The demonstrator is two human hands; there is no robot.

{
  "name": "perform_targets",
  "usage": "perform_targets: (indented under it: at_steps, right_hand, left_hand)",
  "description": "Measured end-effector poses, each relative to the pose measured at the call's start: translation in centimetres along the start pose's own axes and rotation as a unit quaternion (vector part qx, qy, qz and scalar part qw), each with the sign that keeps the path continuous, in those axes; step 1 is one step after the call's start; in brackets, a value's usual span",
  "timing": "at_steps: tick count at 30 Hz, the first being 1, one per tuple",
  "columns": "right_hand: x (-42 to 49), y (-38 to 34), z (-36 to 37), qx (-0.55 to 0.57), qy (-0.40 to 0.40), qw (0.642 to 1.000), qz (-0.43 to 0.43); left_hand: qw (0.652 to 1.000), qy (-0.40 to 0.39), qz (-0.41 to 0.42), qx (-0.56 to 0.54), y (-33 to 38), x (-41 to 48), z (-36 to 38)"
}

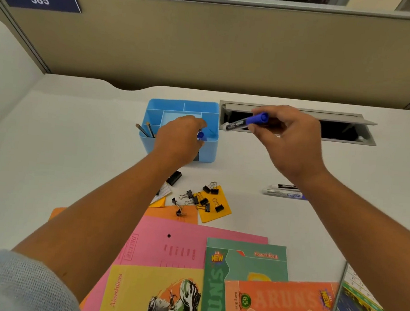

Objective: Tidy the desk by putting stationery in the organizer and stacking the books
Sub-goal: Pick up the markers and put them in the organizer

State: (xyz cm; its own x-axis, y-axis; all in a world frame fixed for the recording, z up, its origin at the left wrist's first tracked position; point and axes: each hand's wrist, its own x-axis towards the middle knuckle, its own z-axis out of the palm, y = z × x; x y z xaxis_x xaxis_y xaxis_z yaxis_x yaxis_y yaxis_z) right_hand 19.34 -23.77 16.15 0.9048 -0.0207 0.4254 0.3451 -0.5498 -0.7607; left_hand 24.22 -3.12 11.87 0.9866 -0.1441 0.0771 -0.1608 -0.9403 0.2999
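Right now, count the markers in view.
4. One marker in the right hand; one, only its blue cap showing, in the left hand over the organizer; two markers lying on the desk beside the right forearm. Others may be hidden.

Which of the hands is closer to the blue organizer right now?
Left. The left hand sits over the blue organizer, gripping a blue-capped item; the right hand is off to its right, holding a blue marker.

Single view, head-worn, wide-angle. Faces forward and steeply down onto the tabletop (76, 144) from close above its near edge. The partition (232, 53) closes the far side. Both forearms (110, 209) enter from the bottom. Straight lines bow toward the frame edges.
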Motion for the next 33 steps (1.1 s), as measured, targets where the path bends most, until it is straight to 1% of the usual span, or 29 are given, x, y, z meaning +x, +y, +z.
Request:
perform_targets:
  at_steps: [4,8,14,17,19,21,24,28,31,33]
  right_hand:
    - [2.5,0.4,2.9,-0.077,-0.038,0.995,-0.048]
    - [3.7,1.4,5.6,-0.153,-0.088,0.982,-0.071]
    - [4.0,2.5,8.1,-0.211,-0.165,0.962,-0.051]
    - [3.6,2.6,8.7,-0.202,-0.184,0.961,-0.025]
    - [3.2,2.9,8.5,-0.187,-0.18,0.966,-0.008]
    - [2.7,3.3,7.8,-0.173,-0.163,0.971,0.005]
    - [1.4,4.4,5.3,-0.165,-0.138,0.976,0.021]
    - [-0.8,7.9,0.3,-0.169,-0.11,0.976,0.077]
    - [-3.1,11.1,-3.2,-0.225,-0.113,0.96,0.119]
    - [-4.9,12.9,-5.1,-0.259,-0.131,0.945,0.148]
  left_hand:
    - [0.999,0.029,-0.011,-0.014,-0.1,-0.4,0.0]
    - [0.998,0.044,-0.027,-0.031,-0.8,-1.2,0.2]
    - [0.998,0.049,-0.04,-0.03,-1.7,-2.0,0.4]
    - [0.997,0.041,-0.043,-0.041,-1.8,-2.4,0.6]
    - [0.998,0.04,-0.039,-0.032,-1.9,-2.8,0.5]
    - [0.998,0.044,-0.029,-0.03,-2.0,-3.3,0.5]
    - [0.997,0.055,-0.024,-0.058,-1.7,-4.6,0.7]
    - [0.992,0.075,-0.009,-0.098,-0.7,-6.9,1.7]
    - [0.993,0.04,0.006,-0.111,0.3,-8.5,3.2]
    - [0.994,0.008,0.011,-0.112,1.1,-9.2,4.1]
